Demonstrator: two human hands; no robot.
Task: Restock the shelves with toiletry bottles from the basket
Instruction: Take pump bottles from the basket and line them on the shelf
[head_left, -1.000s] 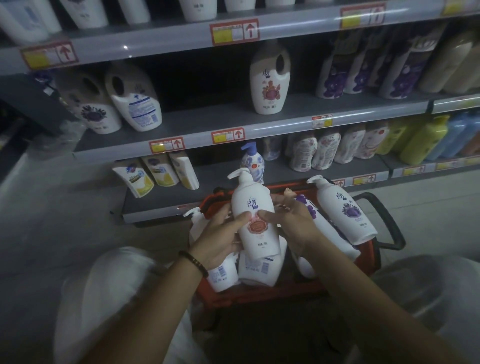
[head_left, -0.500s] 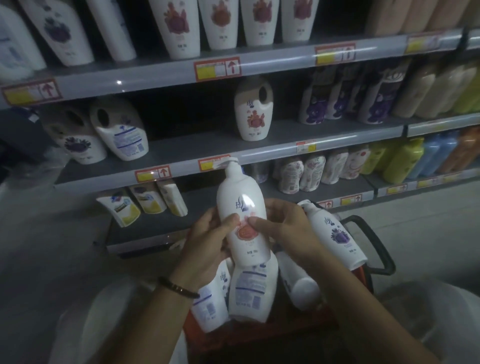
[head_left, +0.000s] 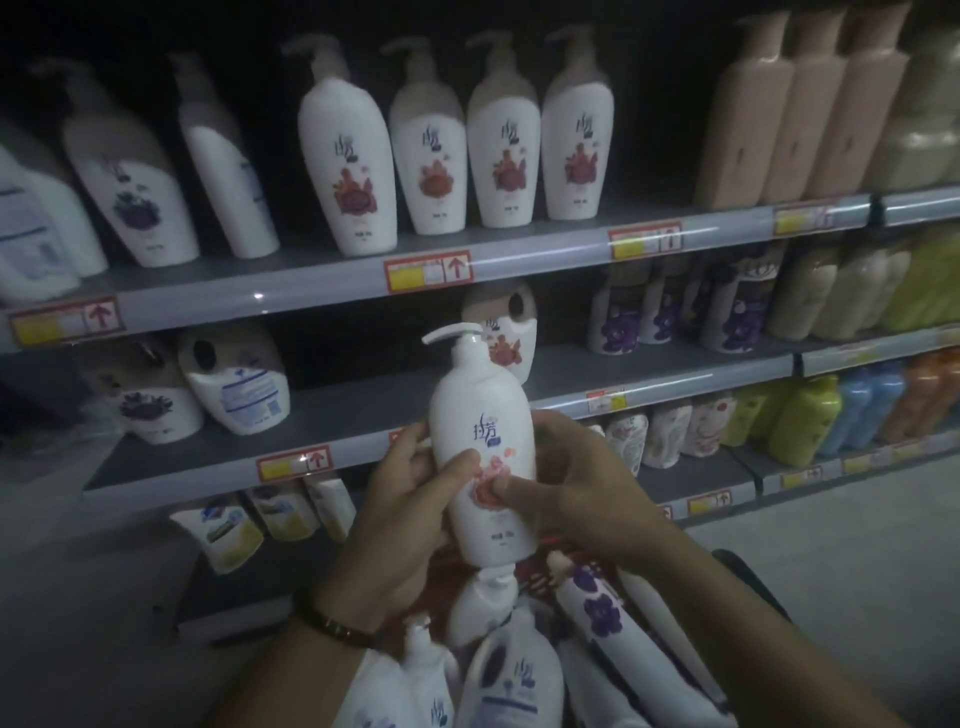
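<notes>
I see my left grip (head_left: 400, 525) and right grip (head_left: 576, 499) curled round the upright pump bottle (head_left: 485, 431) above the basket (head_left: 535, 571); bare middle shelf (head_left: 363, 400) lies behind it.

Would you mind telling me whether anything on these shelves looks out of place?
Yes: on the middle shelf a white jug is turned backwards, showing its blue-printed back label, while the purple-flower jug beside it faces forwards.

A dark beaded bracelet (head_left: 337, 631) circles the left wrist.
</notes>
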